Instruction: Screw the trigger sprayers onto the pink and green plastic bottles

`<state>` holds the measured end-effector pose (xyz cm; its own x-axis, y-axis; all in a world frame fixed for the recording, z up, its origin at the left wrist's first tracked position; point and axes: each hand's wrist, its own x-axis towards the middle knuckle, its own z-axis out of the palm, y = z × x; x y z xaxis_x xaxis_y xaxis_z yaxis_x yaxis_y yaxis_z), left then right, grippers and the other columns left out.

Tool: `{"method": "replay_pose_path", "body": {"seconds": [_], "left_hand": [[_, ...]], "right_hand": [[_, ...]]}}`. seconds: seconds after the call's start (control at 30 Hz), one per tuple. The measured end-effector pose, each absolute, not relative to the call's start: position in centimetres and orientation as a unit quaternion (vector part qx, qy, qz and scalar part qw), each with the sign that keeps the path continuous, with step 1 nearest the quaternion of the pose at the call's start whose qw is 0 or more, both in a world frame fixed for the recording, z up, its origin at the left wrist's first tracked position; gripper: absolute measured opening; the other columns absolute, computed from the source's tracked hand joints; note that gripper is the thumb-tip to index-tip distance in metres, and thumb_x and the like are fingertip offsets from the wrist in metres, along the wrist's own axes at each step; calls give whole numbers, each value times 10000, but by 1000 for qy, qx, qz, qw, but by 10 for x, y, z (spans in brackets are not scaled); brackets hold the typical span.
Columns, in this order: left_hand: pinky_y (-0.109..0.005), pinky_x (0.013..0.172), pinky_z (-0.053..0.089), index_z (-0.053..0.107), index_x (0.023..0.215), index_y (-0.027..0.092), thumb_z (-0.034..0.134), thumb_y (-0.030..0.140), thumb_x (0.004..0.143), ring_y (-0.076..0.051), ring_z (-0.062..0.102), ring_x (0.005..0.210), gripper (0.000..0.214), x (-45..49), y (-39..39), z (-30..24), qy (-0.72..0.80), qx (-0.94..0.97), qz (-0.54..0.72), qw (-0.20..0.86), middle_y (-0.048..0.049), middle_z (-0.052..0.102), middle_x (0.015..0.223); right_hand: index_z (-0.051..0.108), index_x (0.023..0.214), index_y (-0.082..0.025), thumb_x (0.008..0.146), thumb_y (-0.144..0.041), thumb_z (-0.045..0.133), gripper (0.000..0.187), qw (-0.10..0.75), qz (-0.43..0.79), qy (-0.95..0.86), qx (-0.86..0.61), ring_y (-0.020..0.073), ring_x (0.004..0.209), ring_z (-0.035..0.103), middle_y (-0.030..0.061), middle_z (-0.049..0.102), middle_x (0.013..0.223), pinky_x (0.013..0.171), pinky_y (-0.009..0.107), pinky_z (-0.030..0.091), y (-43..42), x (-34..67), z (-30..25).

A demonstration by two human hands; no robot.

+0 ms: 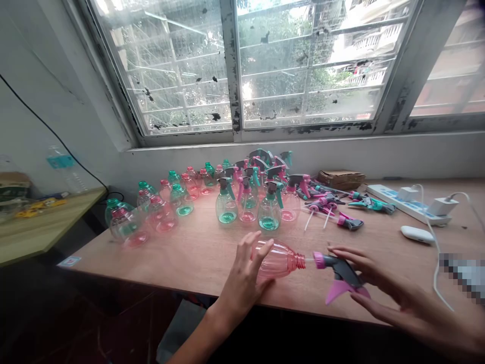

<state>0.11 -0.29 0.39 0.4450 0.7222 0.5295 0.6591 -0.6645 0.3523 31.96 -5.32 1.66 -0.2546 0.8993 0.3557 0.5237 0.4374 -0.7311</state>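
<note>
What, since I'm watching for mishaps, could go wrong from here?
The thin whitish plastic tube between the clear pink plastic bottle and grey-and-pink plastic spray head might bend if pushed in crooked. The pink bottle, held sideways in the left hand, could slip. A clear green plastic spray bottle close behind could get knocked.

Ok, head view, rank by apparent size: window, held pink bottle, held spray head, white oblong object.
Largest: window
Next: held pink bottle, held spray head; too alike to rank
Smallest: white oblong object
</note>
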Motion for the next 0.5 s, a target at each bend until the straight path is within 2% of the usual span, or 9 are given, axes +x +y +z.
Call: {"method": "replay_pose_path", "body": {"seconds": [0.1, 0.17, 0.27, 0.33, 0.4, 0.43, 0.5], "left_hand": [[-536, 1136, 419, 306, 1502, 348, 753, 322, 835, -347, 334, 1445, 803, 3, -5, 4, 416, 839, 336, 104, -121, 241, 1581], [-534, 1137, 420, 288, 1509, 371, 647, 395, 909, -336, 328, 1455, 699, 4, -7, 6, 417, 831, 336, 150, -104, 190, 1604], [-556, 1185, 334, 255, 1518, 380, 458, 328, 1018, -295, 264, 1494, 541, 7, -7, 6, 420, 802, 364, 217, -82, 191, 1613], [-575, 1203, 279, 133, 1545, 357, 546, 321, 984, -296, 242, 1504, 698, 8, -4, 4, 428, 757, 413, 271, -108, 204, 1614], [-581, 1190, 297, 37, 1556, 314, 714, 322, 877, -326, 283, 1487, 958, 8, -1, 2, 432, 704, 448, 343, -156, 221, 1612], [-575, 1179, 322, 58, 1557, 285, 773, 310, 825, -341, 324, 1467, 1024, 7, 1, 2, 429, 685, 447, 383, -176, 258, 1601], [-553, 1166, 355, 201, 1537, 226, 827, 279, 766, -351, 410, 1418, 994, 5, 3, 3, 416, 671, 419, 449, -190, 383, 1543]], "right_hand": [[407, 1481, -399, 933, -376, 610, 585, 375, 307, -752, -447, 332, 1478, 291, -12, 339, 1619, 1154, 446, 390, -38, 300, 12], [398, 1488, -374, 924, -404, 630, 610, 403, 372, -713, -438, 341, 1492, 244, 10, 290, 1640, 1184, 487, 319, -29, 289, 4], [447, 1453, -336, 910, -447, 651, 590, 488, 459, -598, -440, 351, 1435, 367, 72, 432, 1567, 1187, 540, 281, -19, 278, -11], [465, 1427, -307, 876, -449, 701, 616, 540, 506, -508, -441, 343, 1320, 513, 101, 549, 1464, 1107, 502, 415, -14, 272, -18], [479, 1407, -269, 805, -434, 784, 694, 559, 544, -438, -447, 322, 1115, 650, 106, 675, 1270, 937, 438, 548, -11, 269, -20], [501, 1389, -250, 769, -424, 818, 718, 558, 557, -421, -448, 308, 1023, 679, 97, 709, 1176, 859, 409, 573, -11, 268, -20], [582, 1310, -216, 718, -405, 859, 680, 545, 567, -422, -451, 292, 934, 684, 79, 732, 1058, 784, 377, 572, -13, 267, -18]]}}
